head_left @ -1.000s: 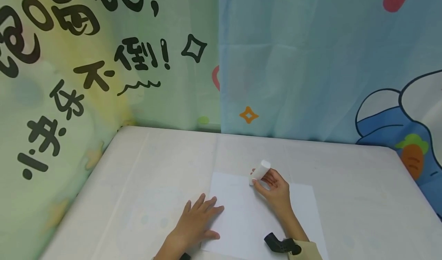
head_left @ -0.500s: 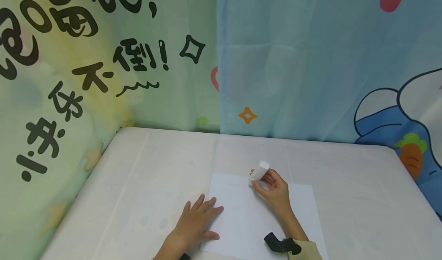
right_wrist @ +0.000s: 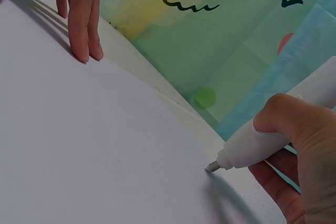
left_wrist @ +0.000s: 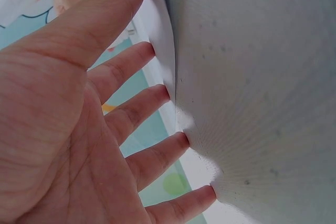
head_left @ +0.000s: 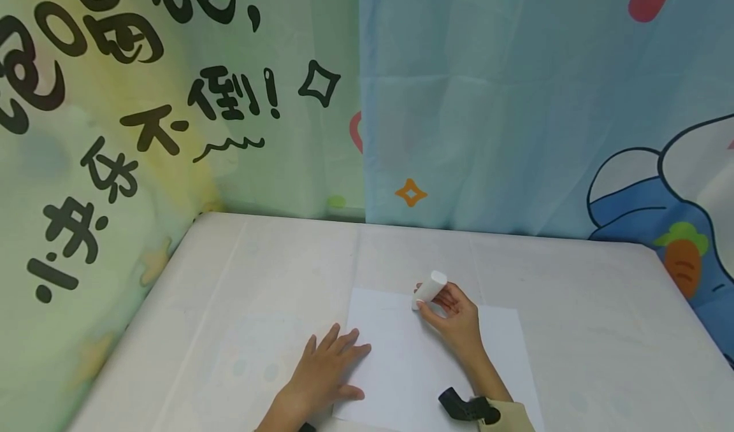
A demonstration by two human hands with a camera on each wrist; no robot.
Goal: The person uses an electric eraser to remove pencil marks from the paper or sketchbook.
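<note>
My right hand [head_left: 459,320] pinches a white electric eraser [head_left: 431,285], thick in the body, between thumb and fingers. In the right wrist view the eraser [right_wrist: 252,142] slants down, its narrow grey tip [right_wrist: 211,167] right at the surface of a white paper sheet [head_left: 395,355], near the sheet's far edge. My left hand [head_left: 327,371] lies spread over the sheet's left edge, fingertips down on it and the tabletop beside it. The left wrist view shows this palm [left_wrist: 47,145] with its fingers apart, holding nothing.
The sheet lies on a white-covered table [head_left: 258,273]. A green printed curtain [head_left: 275,177] and a blue one [head_left: 493,132] stand along its left and back edges. A black wrist camera mount [head_left: 467,406] sits at my right cuff, over the paper.
</note>
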